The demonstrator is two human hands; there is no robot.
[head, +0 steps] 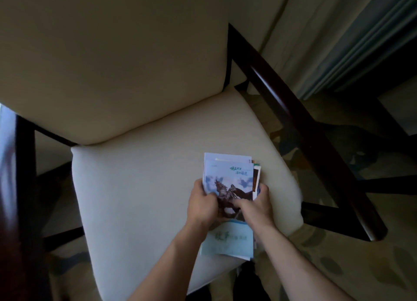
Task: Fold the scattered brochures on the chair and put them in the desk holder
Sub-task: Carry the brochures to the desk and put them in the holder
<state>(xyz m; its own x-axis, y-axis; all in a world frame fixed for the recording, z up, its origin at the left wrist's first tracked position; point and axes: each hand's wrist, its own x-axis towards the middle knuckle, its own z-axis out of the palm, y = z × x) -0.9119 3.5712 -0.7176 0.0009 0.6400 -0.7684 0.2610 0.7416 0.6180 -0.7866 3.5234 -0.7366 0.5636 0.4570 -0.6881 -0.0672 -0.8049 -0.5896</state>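
Brochures (228,181) gripped between both hands

Teal brush-style characters at the upper right of my top brochure (228,181), too blurred to read, larger green characters on the pale lower brochure (228,238), also illegible

lower brochures (226,239) — largely covered by both wrists | stack's (228,179) back sheets — only edges seen | cover lettering blurred | chair (135,188) backrest cut off at top

Chair seat (140,188) — smooth, matt cream cloth; its arm (300,129) on the right — dark, glossy polished wood; the brochures (228,181) are smooth printed paper.
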